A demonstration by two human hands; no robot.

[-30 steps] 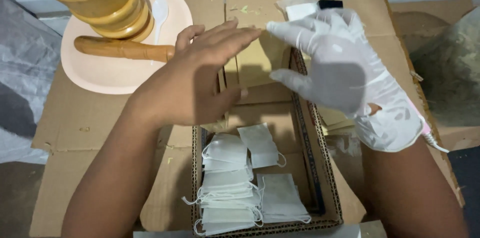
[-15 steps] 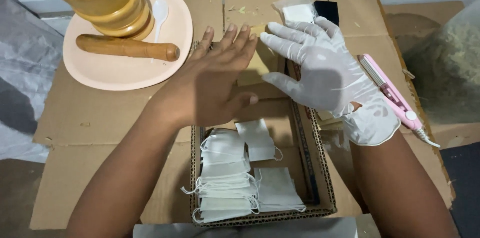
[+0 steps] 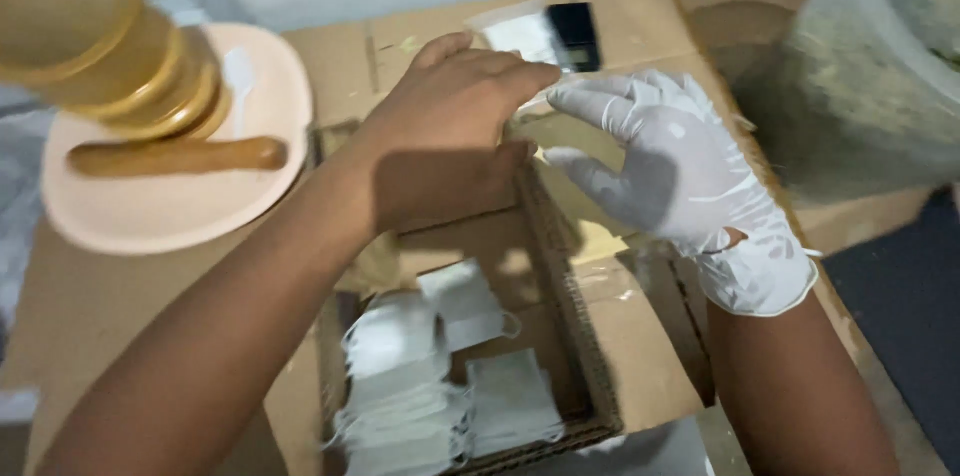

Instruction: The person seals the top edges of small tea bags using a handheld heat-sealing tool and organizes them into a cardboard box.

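Left hand point(image 3: 450, 136) and gloved right hand point(image 3: 670, 176), fingers spread, meet above cardboard box point(image 3: 560, 336) of white filter bags point(image 3: 420, 386)

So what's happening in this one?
A person works over a shallow cardboard box that holds stacked white drawstring pouches. The bare left hand and the white-gloved right hand meet above the box's far end, fingertips close together over a tan paper piece. The frame is blurred, so any grip is unclear. A pestle lies on a peach plate.
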